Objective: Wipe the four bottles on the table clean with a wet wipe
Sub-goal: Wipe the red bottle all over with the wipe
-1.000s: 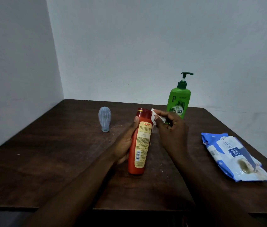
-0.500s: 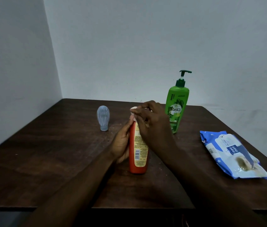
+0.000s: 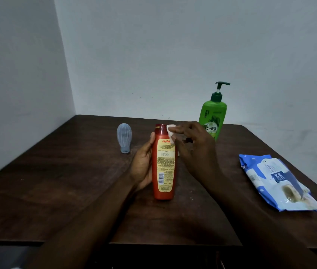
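Left hand [image 3: 142,166] grips the red bottle [image 3: 163,166] upright on the table [image 3: 56,181]; right hand [image 3: 194,146] pinches a wet wipe [image 3: 170,131] against its shoulder.

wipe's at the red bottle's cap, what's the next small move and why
Probably draw the wipe down the right side of the red bottle: the right hand pinches it against the shoulder, and the left hand holds the bottle upright.

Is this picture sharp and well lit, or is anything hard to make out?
In the head view the light is dim and even; the dark table swallows the edges of the forearms; on the red bottle the brand name reads but the fine print blurs; the wall corner leans, likely wide-angle distortion.
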`<move>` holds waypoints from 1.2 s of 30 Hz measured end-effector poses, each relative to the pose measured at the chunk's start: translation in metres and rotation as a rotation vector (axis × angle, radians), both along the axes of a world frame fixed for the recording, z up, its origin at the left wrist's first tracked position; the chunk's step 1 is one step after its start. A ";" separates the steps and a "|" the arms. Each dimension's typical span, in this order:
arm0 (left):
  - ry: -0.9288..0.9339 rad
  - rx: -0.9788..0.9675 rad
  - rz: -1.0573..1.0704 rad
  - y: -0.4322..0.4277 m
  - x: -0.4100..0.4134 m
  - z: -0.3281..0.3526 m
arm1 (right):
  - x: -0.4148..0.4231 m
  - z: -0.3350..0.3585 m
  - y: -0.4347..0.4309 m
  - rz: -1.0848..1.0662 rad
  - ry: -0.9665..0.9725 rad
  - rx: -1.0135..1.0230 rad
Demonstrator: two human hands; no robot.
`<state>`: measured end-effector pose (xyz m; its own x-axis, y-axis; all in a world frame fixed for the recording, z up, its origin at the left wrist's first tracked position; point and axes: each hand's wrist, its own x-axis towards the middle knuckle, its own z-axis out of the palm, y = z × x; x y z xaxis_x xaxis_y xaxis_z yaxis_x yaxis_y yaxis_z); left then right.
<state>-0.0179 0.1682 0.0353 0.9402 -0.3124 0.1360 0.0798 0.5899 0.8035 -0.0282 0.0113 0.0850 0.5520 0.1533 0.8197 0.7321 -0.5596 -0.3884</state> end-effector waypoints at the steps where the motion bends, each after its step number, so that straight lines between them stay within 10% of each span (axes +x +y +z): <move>1: 0.007 -0.010 -0.005 0.000 0.000 -0.001 | -0.004 -0.004 0.000 0.002 -0.009 -0.041; 14: 0.000 -0.003 0.011 0.002 0.000 -0.001 | -0.069 -0.066 -0.024 0.243 0.397 -0.518; 24: 0.042 -0.064 0.034 0.002 -0.001 -0.001 | -0.049 -0.028 0.009 0.115 0.129 -0.499; 36: -0.126 0.075 0.248 0.021 0.007 0.003 | 0.008 -0.006 0.022 0.036 0.160 0.130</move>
